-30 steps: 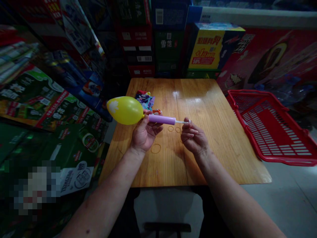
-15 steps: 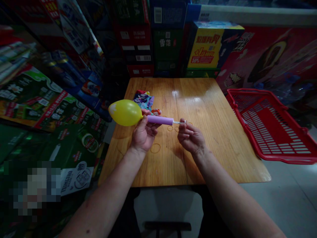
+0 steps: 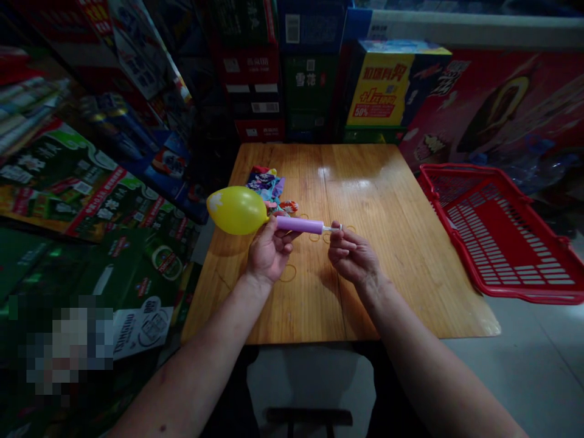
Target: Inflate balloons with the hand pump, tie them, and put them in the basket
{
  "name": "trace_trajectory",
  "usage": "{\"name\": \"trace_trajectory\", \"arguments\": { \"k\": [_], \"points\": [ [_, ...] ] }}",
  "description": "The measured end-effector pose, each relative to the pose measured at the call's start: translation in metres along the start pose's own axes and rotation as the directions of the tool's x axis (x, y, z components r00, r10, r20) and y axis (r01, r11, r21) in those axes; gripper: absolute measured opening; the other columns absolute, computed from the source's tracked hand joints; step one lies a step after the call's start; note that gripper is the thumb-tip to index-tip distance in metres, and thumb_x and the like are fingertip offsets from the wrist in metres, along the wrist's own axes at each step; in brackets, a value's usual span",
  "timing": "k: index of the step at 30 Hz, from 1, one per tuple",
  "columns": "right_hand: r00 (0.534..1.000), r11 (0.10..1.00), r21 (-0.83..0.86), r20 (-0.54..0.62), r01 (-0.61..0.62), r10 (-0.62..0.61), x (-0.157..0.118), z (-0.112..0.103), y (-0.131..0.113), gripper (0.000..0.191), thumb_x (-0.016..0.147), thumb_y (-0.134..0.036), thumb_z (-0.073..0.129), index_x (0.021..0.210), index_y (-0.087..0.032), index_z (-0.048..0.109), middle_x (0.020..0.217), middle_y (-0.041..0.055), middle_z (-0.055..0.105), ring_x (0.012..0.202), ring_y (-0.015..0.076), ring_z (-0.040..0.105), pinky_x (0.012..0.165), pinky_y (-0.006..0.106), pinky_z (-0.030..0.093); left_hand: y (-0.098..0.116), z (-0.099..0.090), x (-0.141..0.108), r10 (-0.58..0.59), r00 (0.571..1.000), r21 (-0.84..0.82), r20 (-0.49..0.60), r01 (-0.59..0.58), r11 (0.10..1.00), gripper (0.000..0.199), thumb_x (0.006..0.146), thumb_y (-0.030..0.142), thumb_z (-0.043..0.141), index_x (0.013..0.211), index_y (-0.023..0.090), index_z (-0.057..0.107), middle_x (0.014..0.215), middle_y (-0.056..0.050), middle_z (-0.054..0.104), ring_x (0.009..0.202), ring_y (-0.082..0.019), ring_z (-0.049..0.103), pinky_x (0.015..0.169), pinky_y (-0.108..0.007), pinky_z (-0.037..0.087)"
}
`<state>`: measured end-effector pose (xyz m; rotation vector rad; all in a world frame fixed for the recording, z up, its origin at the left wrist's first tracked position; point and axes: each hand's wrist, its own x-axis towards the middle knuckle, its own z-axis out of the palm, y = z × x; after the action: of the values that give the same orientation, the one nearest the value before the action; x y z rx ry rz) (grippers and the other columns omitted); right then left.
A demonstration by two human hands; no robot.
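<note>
A partly inflated yellow balloon [image 3: 237,210] points left from the nozzle end of a purple balloon pump [image 3: 301,225]. My left hand [image 3: 268,249] is closed around the pump's left end, its thumb by the balloon's neck. At the other end, my right hand [image 3: 353,252] pinches the white handle of the plunger, whose rod shows a short way out of the barrel. Behind the balloon lies a pile of colourful uninflated balloons [image 3: 269,185]. Several thin rubber bands [image 3: 287,273] are spread on the wooden table [image 3: 392,292] beneath my hands.
A red plastic basket [image 3: 483,267] stands to the right of the table. Beer cartons [image 3: 137,286] are stacked along the left side. More boxes, one yellow and blue [image 3: 374,91], line the far edge. A dark stool [image 3: 310,417] shows below the near edge.
My left hand has shifted slightly right with the pump and balloon, so less of the plunger rod shows. My right hand has stayed nearly in place.
</note>
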<state>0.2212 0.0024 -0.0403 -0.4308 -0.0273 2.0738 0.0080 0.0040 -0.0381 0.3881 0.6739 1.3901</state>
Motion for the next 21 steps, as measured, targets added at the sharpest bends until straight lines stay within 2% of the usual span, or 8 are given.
{"name": "trace_trajectory", "arguments": {
  "k": [2, 4, 8, 11, 14, 17, 19, 21],
  "points": [
    [0.999, 0.999, 0.005, 0.021, 0.047, -0.048, -0.002, 0.002, -0.01, 0.023, 0.102, -0.011, 0.039, 0.101, -0.015, 0.061, 0.072, -0.0032, 0.067, 0.04, -0.0009, 0.042, 0.043, 0.01, 0.041, 0.01, 0.0, 0.002, 0.061, 0.998, 0.012, 0.015, -0.062, 0.998, 0.033, 0.089, 0.037, 0.069, 0.117, 0.019, 0.064, 0.119, -0.015, 0.071, 0.1, -0.026, 0.072, 0.042, -0.014, 0.032],
    [0.996, 0.996, 0.03, 0.025, 0.083, -0.083, -0.003, 0.003, -0.011, 0.027, 0.104, -0.012, 0.035, 0.101, -0.015, 0.061, 0.071, -0.0035, 0.066, 0.039, -0.0009, 0.042, 0.042, 0.01, 0.041, 0.011, 0.001, -0.002, 0.094, 0.995, 0.019, 0.012, -0.095, 0.995, 0.036, 0.088, 0.035, 0.07, 0.12, 0.02, 0.063, 0.123, -0.014, 0.07, 0.101, -0.023, 0.071, 0.042, -0.014, 0.031],
    [0.998, 0.998, 0.038, -0.027, 0.051, -0.05, 0.0, 0.002, 0.011, 0.023, 0.103, -0.014, 0.039, 0.1, -0.012, 0.061, 0.07, -0.0024, 0.065, 0.037, -0.0016, 0.041, 0.042, 0.011, 0.039, -0.011, 0.006, -0.013, -0.01, 1.0, 0.017, 0.004, 0.01, 1.0, 0.043, 0.09, 0.044, 0.068, 0.127, 0.023, 0.059, 0.121, -0.015, 0.071, 0.103, -0.028, 0.071, 0.043, -0.015, 0.032],
    [1.0, 1.0, 0.012, -0.019, 0.01, -0.009, 0.001, 0.002, 0.022, 0.014, 0.1, -0.011, 0.047, 0.101, -0.012, 0.061, 0.07, -0.0031, 0.065, 0.038, -0.0017, 0.041, 0.042, 0.01, 0.038, -0.019, 0.005, -0.013, -0.015, 1.0, 0.021, -0.003, 0.015, 1.0, 0.042, 0.09, 0.044, 0.068, 0.124, 0.022, 0.06, 0.118, -0.016, 0.071, 0.104, -0.03, 0.071, 0.043, -0.015, 0.033],
    [1.0, 1.0, -0.022, -0.006, -0.002, 0.002, -0.001, 0.004, 0.011, 0.012, 0.098, -0.01, 0.05, 0.1, -0.014, 0.062, 0.071, -0.004, 0.065, 0.039, -0.002, 0.041, 0.042, 0.009, 0.038, -0.006, 0.001, -0.005, -0.013, 1.0, 0.012, -0.022, 0.014, 1.0, 0.041, 0.089, 0.043, 0.069, 0.122, 0.02, 0.062, 0.114, -0.016, 0.072, 0.099, -0.029, 0.073, 0.042, -0.015, 0.032],
    [0.999, 0.998, -0.03, 0.013, 0.053, -0.053, -0.003, 0.004, -0.006, 0.015, 0.1, -0.011, 0.047, 0.099, -0.014, 0.062, 0.071, -0.004, 0.066, 0.039, -0.0024, 0.041, 0.042, 0.008, 0.038, 0.009, -0.001, 0.0, 0.057, 0.998, 0.02, -0.007, -0.057, 0.998, 0.04, 0.089, 0.042, 0.068, 0.122, 0.021, 0.062, 0.118, -0.015, 0.071, 0.1, -0.027, 0.072, 0.041, -0.014, 0.031],
    [0.997, 0.997, -0.025, 0.021, 0.078, -0.077, -0.003, 0.002, -0.008, 0.016, 0.1, -0.012, 0.046, 0.1, -0.014, 0.061, 0.07, -0.0041, 0.066, 0.038, -0.0024, 0.04, 0.042, 0.008, 0.038, 0.009, -0.001, -0.003, 0.095, 0.995, 0.021, -0.004, -0.095, 0.995, 0.038, 0.09, 0.041, 0.068, 0.122, 0.021, 0.062, 0.121, -0.014, 0.07, 0.1, -0.026, 0.072, 0.041, -0.014, 0.031],
    [0.998, 0.997, -0.033, 0.005, 0.064, -0.064, -0.001, 0.0, -0.001, 0.014, 0.099, -0.011, 0.048, 0.1, -0.014, 0.061, 0.069, -0.0041, 0.065, 0.037, -0.0021, 0.039, 0.041, 0.009, 0.038, 0.0, 0.0, -0.009, 0.061, 0.998, 0.006, -0.017, -0.061, 0.998, 0.039, 0.09, 0.042, 0.068, 0.123, 0.022, 0.061, 0.12, -0.014, 0.07, 0.099, -0.026, 0.072, 0.041, -0.014, 0.031]
  ]
}}
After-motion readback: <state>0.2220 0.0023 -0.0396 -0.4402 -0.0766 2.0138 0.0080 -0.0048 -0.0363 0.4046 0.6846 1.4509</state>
